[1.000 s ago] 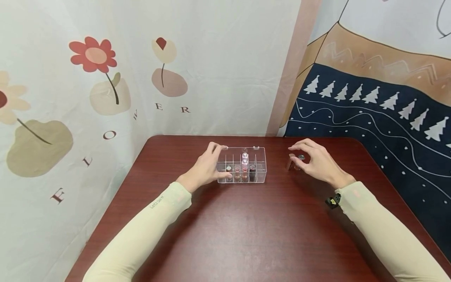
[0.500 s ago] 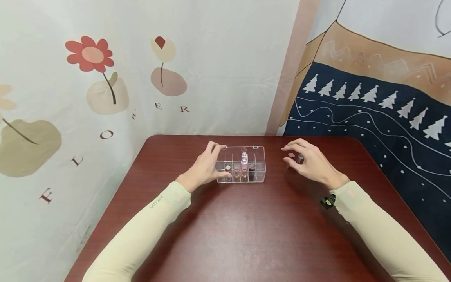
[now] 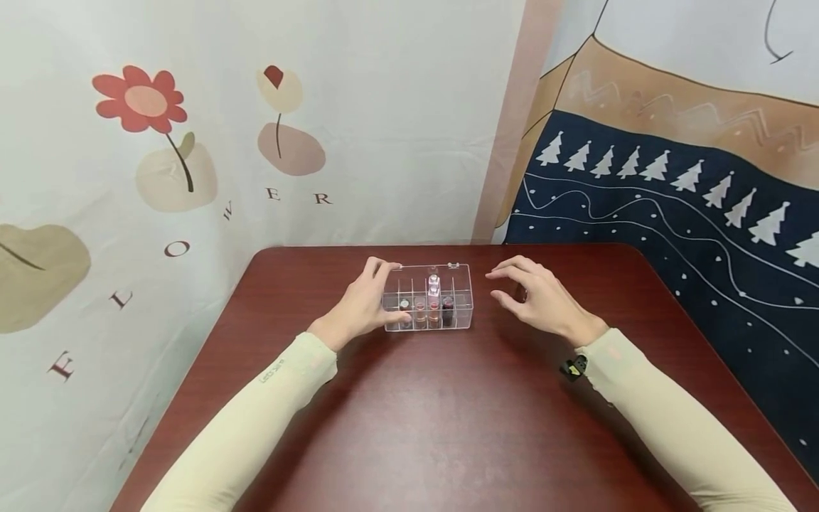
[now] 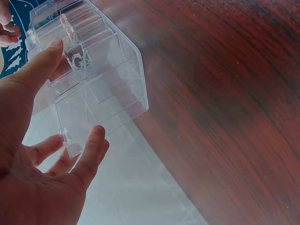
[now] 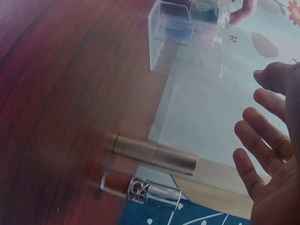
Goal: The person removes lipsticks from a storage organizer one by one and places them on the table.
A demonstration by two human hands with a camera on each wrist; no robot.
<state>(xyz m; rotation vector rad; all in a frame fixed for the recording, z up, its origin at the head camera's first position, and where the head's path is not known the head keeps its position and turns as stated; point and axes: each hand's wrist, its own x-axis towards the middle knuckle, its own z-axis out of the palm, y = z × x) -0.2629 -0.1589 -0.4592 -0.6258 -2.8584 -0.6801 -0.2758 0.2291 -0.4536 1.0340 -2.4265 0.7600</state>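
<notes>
A clear divided box (image 3: 463, 318) stands on the table with its transparent lid raised at the back. My left hand (image 3: 355, 306) grips its left end, thumb at the front and fingers at the rear edge. Several lipsticks stand inside, among them a pale pink one (image 3: 434, 286) and a dark one (image 3: 448, 311). My right hand (image 3: 544, 300) hovers right of the box, fingers spread, holding nothing. In the right wrist view, a rose-gold lipstick tube (image 5: 157, 154) and a clear lipstick tube with a silver part (image 5: 139, 190) stand on the table, mostly hidden behind that hand in the head view.
The reddish-brown table (image 3: 422, 419) extends toward me on both sides of the box. Behind it hangs a pale flower-print cloth (image 3: 397, 178), and a dark blue tree-print cloth (image 3: 640, 206) hangs at the right.
My right hand has moved left from the two loose lipstick tubes toward the box, its fingers still apart. The left hand stays on the box. The head view has turned slightly right.
</notes>
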